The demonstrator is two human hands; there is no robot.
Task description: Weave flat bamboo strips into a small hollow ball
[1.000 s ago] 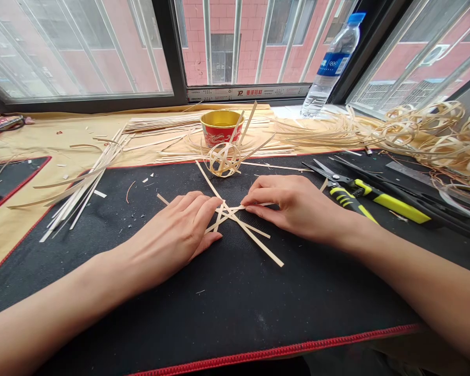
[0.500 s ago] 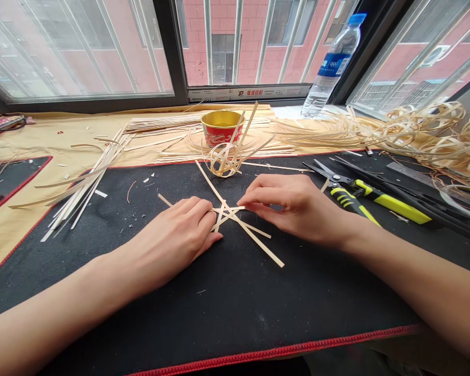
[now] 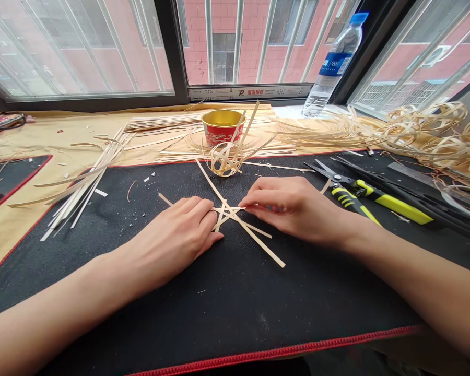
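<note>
Several flat, pale bamboo strips (image 3: 257, 241) cross each other in a star shape on a black mat (image 3: 235, 313) with red edging. My left hand (image 3: 188, 222) lies over the left ends of the crossing, its fingers closed on the strips and pressing them to the mat. From the right, my right hand (image 3: 288, 203) pinches the end of a level strip between thumb and fingertips. The rest of that strip's right side is hidden by the hand. Just beyond the crossing rests a small woven strip ball (image 3: 225, 159) with loose ends sticking out.
A red and gold tub (image 3: 223, 128) stands behind the ball. Yellow-black shears (image 3: 348, 190) lie at right, near a heap of woven strips (image 3: 434, 130). Loose strips (image 3: 90, 183) lie at left. A water bottle (image 3: 332, 68) stands by the window.
</note>
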